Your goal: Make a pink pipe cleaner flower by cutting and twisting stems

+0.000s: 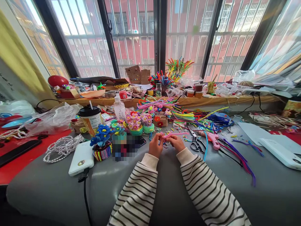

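Barred sliding windows (185,44) fill the far side, well beyond the black-handled scissors (197,145), which lie on a grey-covered table (58,194). Between the windows and the scissors runs a crowded ledge (94,101). On the table just beyond the scissors spreads a heap of coloured pipe cleaners (181,113), mostly pink, yellow and green toward the top. Well to the left of the scissors lie a coil of pearl bead strands (60,149) and a white power bank (81,160) with a black cable plugged in; a black-lidded paper cup (92,121) stands farther back on that same side. Nearer the scissors, though still left of them, sits a striped pot of blue pipe-cleaner flowers (102,142). A pink glue gun (214,140) rests just right of the scissors. Left of the scissors and near them, the left hand (155,145) pinches thumb and fingers together on a pink pipe cleaner (175,134), while the right hand (176,142), the closer of the two to the scissors, has its fingertips closed on the same piece, held just above the tabletop.
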Motion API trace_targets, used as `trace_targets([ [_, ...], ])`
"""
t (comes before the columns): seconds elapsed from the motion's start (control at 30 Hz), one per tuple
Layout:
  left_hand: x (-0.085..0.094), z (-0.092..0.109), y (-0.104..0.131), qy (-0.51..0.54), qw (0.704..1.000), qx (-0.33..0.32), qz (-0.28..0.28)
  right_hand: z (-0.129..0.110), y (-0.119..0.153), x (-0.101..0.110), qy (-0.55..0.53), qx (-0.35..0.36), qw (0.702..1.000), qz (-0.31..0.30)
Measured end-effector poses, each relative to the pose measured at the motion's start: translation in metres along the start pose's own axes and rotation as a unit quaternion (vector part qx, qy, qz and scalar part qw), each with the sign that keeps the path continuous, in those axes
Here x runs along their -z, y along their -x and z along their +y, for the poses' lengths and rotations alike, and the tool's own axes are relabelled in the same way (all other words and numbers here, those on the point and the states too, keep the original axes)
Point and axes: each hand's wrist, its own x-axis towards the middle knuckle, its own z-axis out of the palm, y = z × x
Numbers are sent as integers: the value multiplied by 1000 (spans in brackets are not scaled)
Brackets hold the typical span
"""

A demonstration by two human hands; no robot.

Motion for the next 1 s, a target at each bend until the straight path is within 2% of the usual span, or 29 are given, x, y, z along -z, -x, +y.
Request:
trace_targets([
  [0.07, 1, -4, -2, 112, 992, 64, -8, 1, -1, 3, -39, -46, 998, -12],
  [0.17, 2, -10, -4, 245, 958, 151, -4, 1, 0, 3, -81, -57, 995, -29],
  [0.37, 4, -14, -5, 323, 917, 232, 36, -2, 4, 1, -95, -2, 995, -39],
  [0.53, 4, -12, -4, 346, 903, 255, 33, 2, 2, -1, -72, 17, 997, -26],
  [0.67, 3, -11, -4, 356, 897, 259, 32, 4, 2, -6, -140, -46, 988, -53],
  [0.9, 3, -9, -5, 383, 886, 261, 19, -3, 7, -8, -285, -123, 942, -130],
  [1.0, 4, -9, -6, 374, 887, 269, 35, -1, 5, -6, -269, -115, 951, -99],
])
